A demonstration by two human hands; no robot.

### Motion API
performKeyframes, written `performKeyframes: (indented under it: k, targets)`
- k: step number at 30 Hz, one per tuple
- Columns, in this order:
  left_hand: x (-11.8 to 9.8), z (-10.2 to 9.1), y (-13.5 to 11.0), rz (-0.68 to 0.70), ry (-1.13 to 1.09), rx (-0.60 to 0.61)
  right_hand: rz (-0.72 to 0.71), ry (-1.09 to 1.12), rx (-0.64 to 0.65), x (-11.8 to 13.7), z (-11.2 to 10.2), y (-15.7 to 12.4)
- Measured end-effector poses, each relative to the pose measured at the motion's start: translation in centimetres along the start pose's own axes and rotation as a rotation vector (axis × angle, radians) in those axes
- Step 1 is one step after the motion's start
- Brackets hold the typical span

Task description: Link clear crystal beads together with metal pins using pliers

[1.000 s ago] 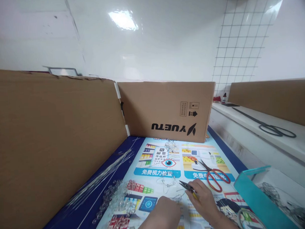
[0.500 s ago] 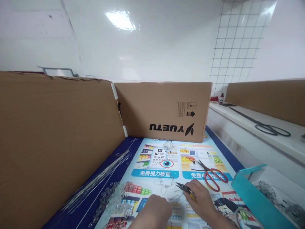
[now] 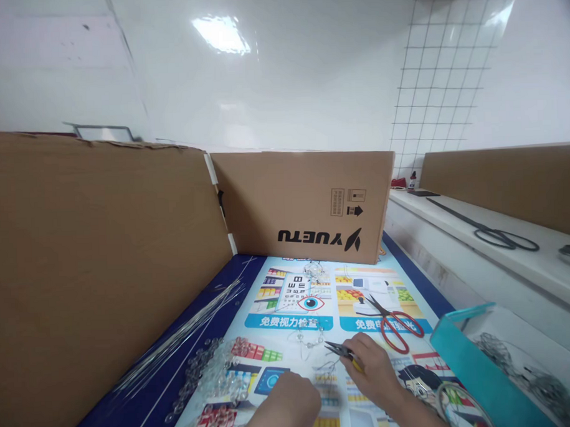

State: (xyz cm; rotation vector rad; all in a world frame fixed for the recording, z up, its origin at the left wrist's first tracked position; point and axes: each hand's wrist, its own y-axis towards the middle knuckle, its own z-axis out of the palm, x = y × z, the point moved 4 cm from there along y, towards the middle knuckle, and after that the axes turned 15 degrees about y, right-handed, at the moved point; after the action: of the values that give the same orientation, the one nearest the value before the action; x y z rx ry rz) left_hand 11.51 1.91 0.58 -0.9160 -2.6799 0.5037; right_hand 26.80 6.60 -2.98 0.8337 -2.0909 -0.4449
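Note:
My right hand (image 3: 369, 360) is closed around needle-nose pliers (image 3: 343, 350) with dark jaws and yellow on the handles. The jaws point left, over the printed sheet. Left of them, my left hand (image 3: 295, 394) is curled with its back to the camera. Its fingers are hidden, so what it grips does not show. A thin wire (image 3: 328, 364) runs between the two hands, below the pliers' jaws. Just beyond lies a loop of clear beads (image 3: 311, 344). A heap of clear beads (image 3: 220, 377) spreads to the left of my left hand.
Red-handled scissors (image 3: 394, 325) lie beyond my right hand. A teal-edged box (image 3: 481, 362) with wire coils stands at right. Straight wires (image 3: 186, 335) lie along the left cardboard wall (image 3: 103, 245). Another cardboard panel (image 3: 303, 206) closes the back. Black scissors (image 3: 495, 231) rest on a white ledge.
My left hand has drawn slightly down toward me, away from the pliers' jaws. The pliers have shifted only a little, still in my right hand.

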Motion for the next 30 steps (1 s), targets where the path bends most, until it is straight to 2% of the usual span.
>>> performKeyframes:
  k: [3, 8, 14, 23, 30]
  targets:
    - [-0.3, -1.5, -1.1, 0.016, 0.130, 0.035, 0.013, 0.001, 0.023, 0.0, 0.0, 0.1]
    - [-0.4, -2.7, -1.7, 0.059, 0.123, 0.041, 0.008, 0.007, 0.022, 0.0, 0.1, 0.2]
    - [0.3, -2.5, -1.9, 0.085, 0.081, -0.009, -0.010, 0.008, 0.007, -0.3, 0.2, -0.1]
    - [-0.1, -0.9, -1.1, 0.080, 0.164, -0.022, -0.011, 0.013, 0.043, -0.4, 0.4, 0.2]
    - [0.0, -0.8, -1.1, 0.119, 0.190, -0.019, 0.004, 0.011, 0.062, -0.3, 0.5, 0.0]
